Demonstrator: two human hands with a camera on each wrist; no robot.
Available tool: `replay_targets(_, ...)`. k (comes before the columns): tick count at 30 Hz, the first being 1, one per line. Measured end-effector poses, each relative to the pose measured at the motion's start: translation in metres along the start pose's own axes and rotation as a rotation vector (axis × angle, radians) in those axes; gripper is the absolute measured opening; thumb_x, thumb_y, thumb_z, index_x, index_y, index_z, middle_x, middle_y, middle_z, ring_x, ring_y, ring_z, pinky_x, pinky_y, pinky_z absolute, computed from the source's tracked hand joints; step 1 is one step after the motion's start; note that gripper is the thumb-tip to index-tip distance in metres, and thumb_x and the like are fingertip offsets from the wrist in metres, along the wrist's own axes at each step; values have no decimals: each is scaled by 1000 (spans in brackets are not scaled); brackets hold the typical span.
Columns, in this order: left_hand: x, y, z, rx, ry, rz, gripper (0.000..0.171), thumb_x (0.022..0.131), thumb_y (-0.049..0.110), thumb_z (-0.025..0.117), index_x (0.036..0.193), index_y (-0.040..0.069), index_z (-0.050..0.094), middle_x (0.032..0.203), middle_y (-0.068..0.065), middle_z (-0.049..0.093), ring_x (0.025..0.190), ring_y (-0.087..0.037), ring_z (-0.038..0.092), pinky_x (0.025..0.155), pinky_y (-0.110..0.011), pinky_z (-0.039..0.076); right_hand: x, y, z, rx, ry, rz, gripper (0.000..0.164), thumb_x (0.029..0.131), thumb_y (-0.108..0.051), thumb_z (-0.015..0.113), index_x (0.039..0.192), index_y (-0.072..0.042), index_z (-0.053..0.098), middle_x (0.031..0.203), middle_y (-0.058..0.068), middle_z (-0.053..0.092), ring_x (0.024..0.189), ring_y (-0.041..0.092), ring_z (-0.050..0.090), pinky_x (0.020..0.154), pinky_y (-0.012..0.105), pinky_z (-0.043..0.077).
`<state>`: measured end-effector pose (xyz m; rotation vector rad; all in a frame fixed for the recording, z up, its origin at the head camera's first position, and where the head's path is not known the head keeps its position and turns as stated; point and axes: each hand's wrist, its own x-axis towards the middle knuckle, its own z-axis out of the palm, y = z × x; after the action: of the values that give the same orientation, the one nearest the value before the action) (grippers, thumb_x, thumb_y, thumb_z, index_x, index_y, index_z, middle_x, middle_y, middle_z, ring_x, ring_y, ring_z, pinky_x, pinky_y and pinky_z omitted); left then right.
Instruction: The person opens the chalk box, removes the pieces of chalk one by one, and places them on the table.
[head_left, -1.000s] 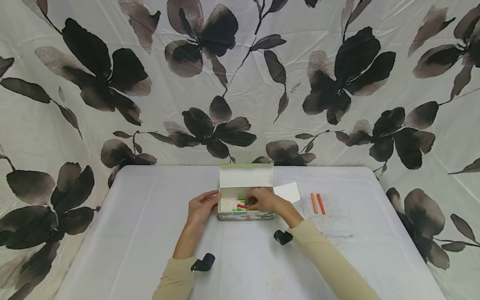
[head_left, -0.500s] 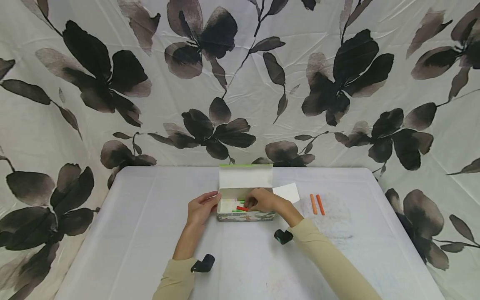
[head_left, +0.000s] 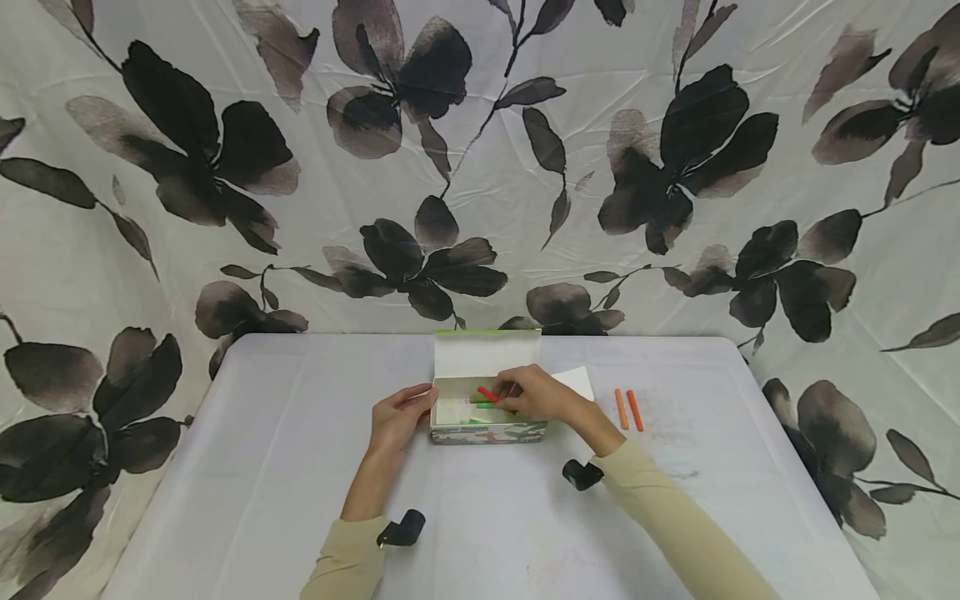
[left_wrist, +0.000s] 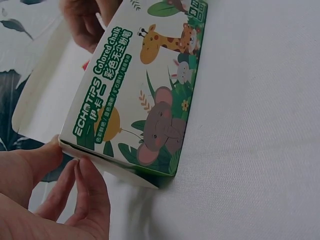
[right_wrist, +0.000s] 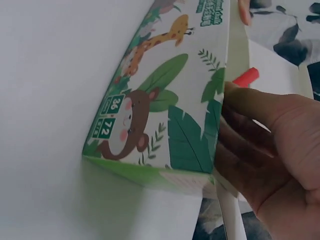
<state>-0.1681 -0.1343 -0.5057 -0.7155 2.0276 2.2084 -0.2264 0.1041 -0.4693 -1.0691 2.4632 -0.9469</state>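
Note:
A white cardboard box of colored chalk (head_left: 487, 434), printed with cartoon animals, stands with its lid up. My left hand (head_left: 396, 423) holds the left end of the box; in the left wrist view its thumb and fingertips pinch the corner by the end flap. At the right half of the box, my right hand (head_left: 536, 393) pinches a red chalk stick (head_left: 487, 393), whose end sticks out past the fingers. Green chalk sticks (head_left: 486, 405) lie inside the box beneath it. The box's front wall hides the rest of its contents in both wrist views.
Two orange chalk sticks (head_left: 621, 409) lie side by side on the white-covered table (head_left: 480, 517), to the right of the box. The box's side flap (head_left: 576, 382) sticks out on the right. A floral cloth (head_left: 480, 167) hangs behind the table.
My right hand has lifted the red chalk stick from among the others in the box and tilted it. My left hand stays at the box's left end.

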Motion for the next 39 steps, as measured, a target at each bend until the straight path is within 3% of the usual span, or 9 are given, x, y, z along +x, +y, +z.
replay_targets(9,2,-3,-1,16,-2,18,35,83,17,75,114,3,66,101,-13,68,96,-29,64,68,-22,54,-16,-1,-18,89,117,38,19,86,-10,71,103,-3,67,90,6,67,81,16,64,74,27,53)
replay_targets(17,2,-5,-1,34,3,21,37,82,19,76,114,3,65,98,-11,69,91,-27,66,66,-23,54,-33,5,-33,163,189,107,18,86,-12,71,102,-7,67,92,2,67,84,13,65,76,29,53)
replay_targets(22,1,-3,-1,23,0,18,35,83,17,74,114,4,65,99,-12,68,95,-30,64,69,-24,54,-43,8,-45,221,215,148,20,86,-13,72,104,-6,67,96,3,67,86,16,65,77,30,53)
replay_targets(31,4,-6,-1,25,7,31,40,81,22,77,114,3,65,98,-11,69,89,-25,66,68,-23,55,-67,19,-64,322,231,237,26,86,-20,71,110,-10,66,101,5,69,93,18,65,79,31,53)
replay_targets(39,2,-2,-2,17,-6,11,36,82,18,75,114,3,65,98,-10,68,92,-24,64,67,-21,54,-91,31,-78,491,240,253,34,87,-15,69,116,0,60,108,24,65,95,28,66,80,35,55)
